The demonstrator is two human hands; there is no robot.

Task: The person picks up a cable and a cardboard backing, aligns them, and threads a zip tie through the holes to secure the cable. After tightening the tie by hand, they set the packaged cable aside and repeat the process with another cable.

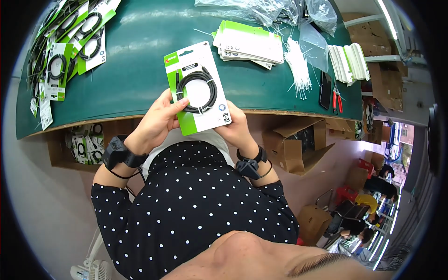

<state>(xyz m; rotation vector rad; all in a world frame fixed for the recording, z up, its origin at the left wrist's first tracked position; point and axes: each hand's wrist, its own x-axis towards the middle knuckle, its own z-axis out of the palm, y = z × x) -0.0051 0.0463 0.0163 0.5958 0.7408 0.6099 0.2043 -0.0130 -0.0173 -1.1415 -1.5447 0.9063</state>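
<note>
I hold a green and white backing card (201,109) in both hands over the near edge of the green table (140,60). A coiled black cable (197,90) is tied onto the card's front. My left hand (158,119) grips the card's left edge, thumb pressed on the coil. My right hand (235,125) supports the card's lower right corner from behind. Both wrists wear black bands.
A stack of blank cards (249,44) lies ahead, with white cable ties (298,67) beside it. Finished carded cables (70,51) pile up at the far left. Red-handled cutters (337,99), a dark phone (325,88), clear plastic bags (280,11) and more card stacks (347,63) are on the right. Cardboard boxes (294,144) stand under the table.
</note>
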